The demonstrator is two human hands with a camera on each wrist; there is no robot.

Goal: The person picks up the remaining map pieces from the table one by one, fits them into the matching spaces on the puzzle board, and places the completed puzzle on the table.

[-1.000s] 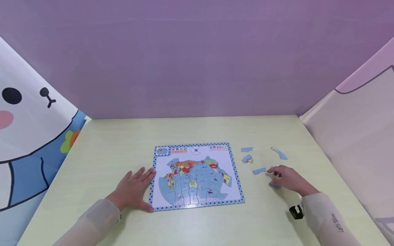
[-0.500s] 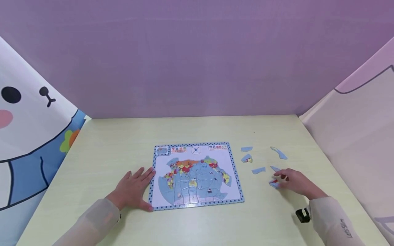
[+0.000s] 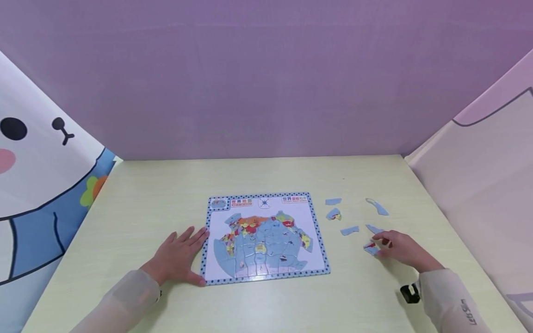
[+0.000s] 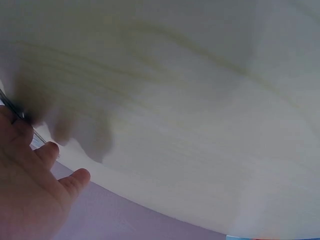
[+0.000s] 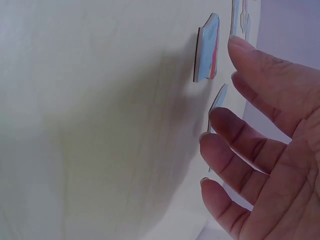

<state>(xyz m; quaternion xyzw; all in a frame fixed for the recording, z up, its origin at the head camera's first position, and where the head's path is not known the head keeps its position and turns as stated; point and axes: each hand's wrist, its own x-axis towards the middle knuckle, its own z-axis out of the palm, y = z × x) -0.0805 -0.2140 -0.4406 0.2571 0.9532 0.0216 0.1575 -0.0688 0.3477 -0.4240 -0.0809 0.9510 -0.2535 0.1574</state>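
Piece in blue and red [image 3: 370, 249], mostly under right hand [image 3: 401, 248] one second ago, now shows on counter [image 3: 266, 307] just beside thumb, unheld. Right fingers loosely bent, apart. Left hand [image 3: 179, 254] spread, fingers at left edge of puzzle board [image 3: 304, 222]. Five other pieces [image 3: 350, 230] also loose; puzzle likely incomplete.

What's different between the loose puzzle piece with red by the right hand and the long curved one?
The nearer piece is stubby; the curved piece is long and slender. The nearer piece has a red patch, the curved piece a pale greenish end. The nearer piece lies by the right hand, the curved piece farther back. Both lie loose on the table.
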